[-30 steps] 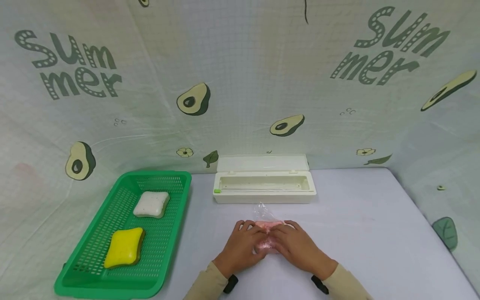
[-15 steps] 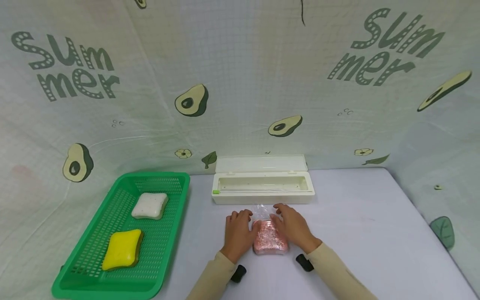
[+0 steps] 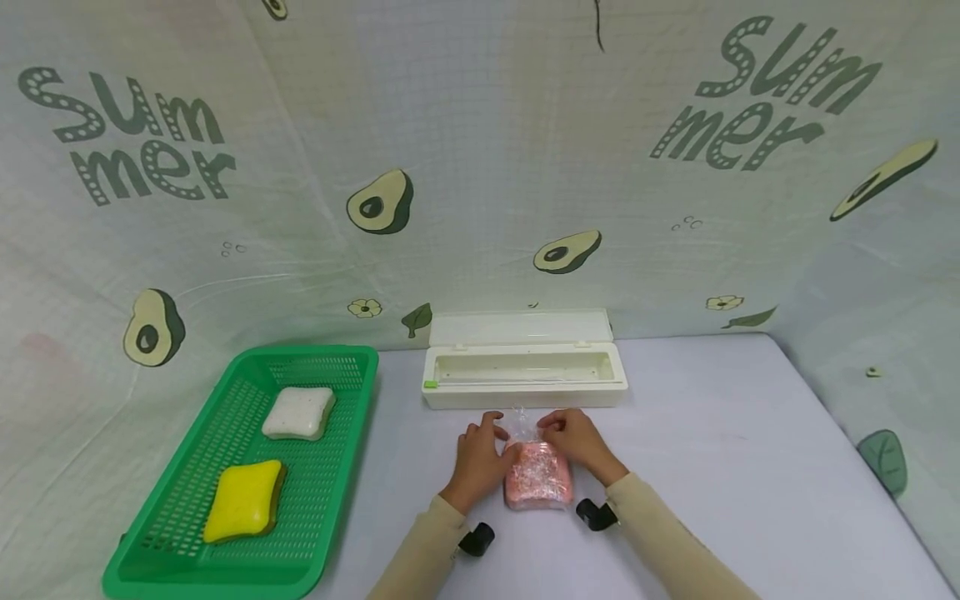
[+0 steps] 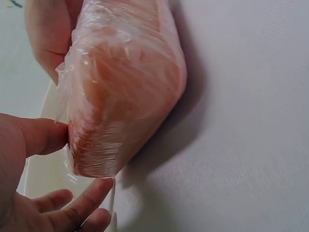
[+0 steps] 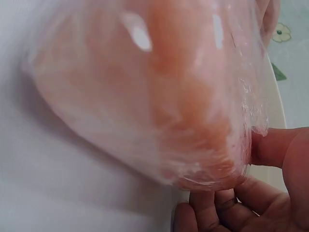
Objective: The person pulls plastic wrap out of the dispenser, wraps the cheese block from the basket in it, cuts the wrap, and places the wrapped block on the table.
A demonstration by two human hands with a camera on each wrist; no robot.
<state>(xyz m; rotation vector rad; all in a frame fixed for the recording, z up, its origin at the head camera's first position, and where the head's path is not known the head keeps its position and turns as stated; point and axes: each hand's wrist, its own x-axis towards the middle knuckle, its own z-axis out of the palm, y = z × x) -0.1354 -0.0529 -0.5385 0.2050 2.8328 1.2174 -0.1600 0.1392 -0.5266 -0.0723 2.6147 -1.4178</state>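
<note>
A pink pillow-shaped block [image 3: 537, 477] wrapped in clear cling film lies on the table in front of me. Loose film [image 3: 522, 424] sticks up past its far edge. My left hand [image 3: 477, 460] is at the far left corner; in the left wrist view its thumb [image 4: 50, 137] touches the wrapped side and a fingertip meets the end. At the far right corner, my right hand [image 3: 576, 439] has thumb and fingers bent together at the film. The right wrist view shows that thumb [image 5: 273, 147] against the wrap, with curled fingers [image 5: 241, 203] by the corner.
Behind the block stands a white cling film dispenser [image 3: 525, 398], its lid [image 3: 521, 327] raised. To the left, a green basket [image 3: 341, 500] holds a yellow block [image 3: 242, 502] and a white block [image 3: 298, 412]. A printed curtain [image 3: 480, 150] hangs at the back.
Both hands moved from covering the block to its far corners, uncovering its pink top. Since half a second ago, the right fingers have drawn together at the film.
</note>
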